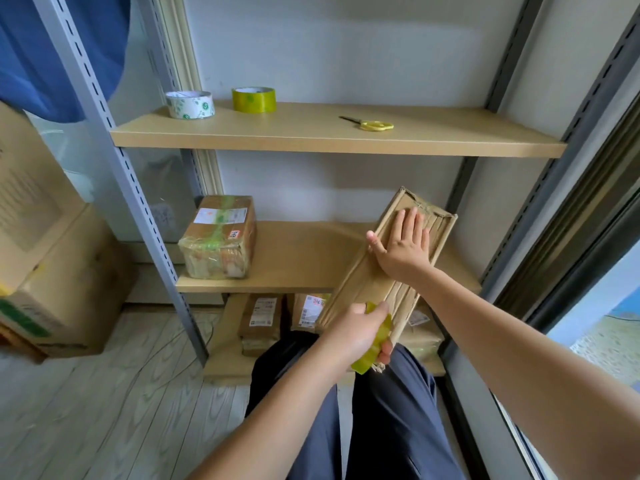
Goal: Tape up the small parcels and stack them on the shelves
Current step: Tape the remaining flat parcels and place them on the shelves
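A long flat cardboard parcel (367, 285) lies tilted, its far end over the middle shelf (298, 258) and its near end above my lap. My right hand (403, 244) presses flat on its upper face, fingers straight. My left hand (356, 332) grips a yellow-green tape roll (375, 344) at the parcel's near end. Another parcel (220, 237), wrapped in clear and green tape, stands at the left of the middle shelf.
The upper shelf (311, 136) carries a white tape roll (189, 104), a yellow tape roll (254, 99) and yellow-handled scissors (370, 123). Several labelled parcels (261, 317) sit on the bottom level. Large cardboard boxes (45, 258) stand on the floor at left. A window frame runs along the right.
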A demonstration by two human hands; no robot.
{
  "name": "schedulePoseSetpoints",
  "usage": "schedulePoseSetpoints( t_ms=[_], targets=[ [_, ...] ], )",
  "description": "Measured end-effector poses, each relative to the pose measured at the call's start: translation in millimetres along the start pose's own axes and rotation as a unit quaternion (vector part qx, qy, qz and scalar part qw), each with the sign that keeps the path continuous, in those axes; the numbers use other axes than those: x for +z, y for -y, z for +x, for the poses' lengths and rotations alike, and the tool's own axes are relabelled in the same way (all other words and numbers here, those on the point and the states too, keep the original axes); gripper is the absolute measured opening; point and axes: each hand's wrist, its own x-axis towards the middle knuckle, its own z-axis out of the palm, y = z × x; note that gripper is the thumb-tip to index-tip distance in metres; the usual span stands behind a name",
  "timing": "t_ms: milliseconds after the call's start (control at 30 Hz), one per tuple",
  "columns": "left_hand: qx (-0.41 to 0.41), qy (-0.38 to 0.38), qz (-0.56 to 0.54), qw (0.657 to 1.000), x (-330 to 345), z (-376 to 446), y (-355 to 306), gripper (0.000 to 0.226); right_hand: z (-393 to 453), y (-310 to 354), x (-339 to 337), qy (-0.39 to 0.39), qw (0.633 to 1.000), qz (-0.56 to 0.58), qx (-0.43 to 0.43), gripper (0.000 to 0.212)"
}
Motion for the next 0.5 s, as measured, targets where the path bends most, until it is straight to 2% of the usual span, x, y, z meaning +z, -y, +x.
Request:
schedulePoseSetpoints(
  t_ms=[133,267,500],
  targets=[
    [-0.001,-0.029,0.041,0.999,-9,-6,5,0.033,9,6,5,-0.003,1.000,-0.010,-0.013,0.093],
    [-0.004,0.029,0.030,0.999,-25,-18,16,0.033,21,7,1,0.021,0.999,-0.035,-0.012,0.094],
    [-0.016,0.023,0.025,0.999,-46,-12,50,0.032,31,13,1,0.020,0.998,-0.061,-0.020,0.095]
  ],
)
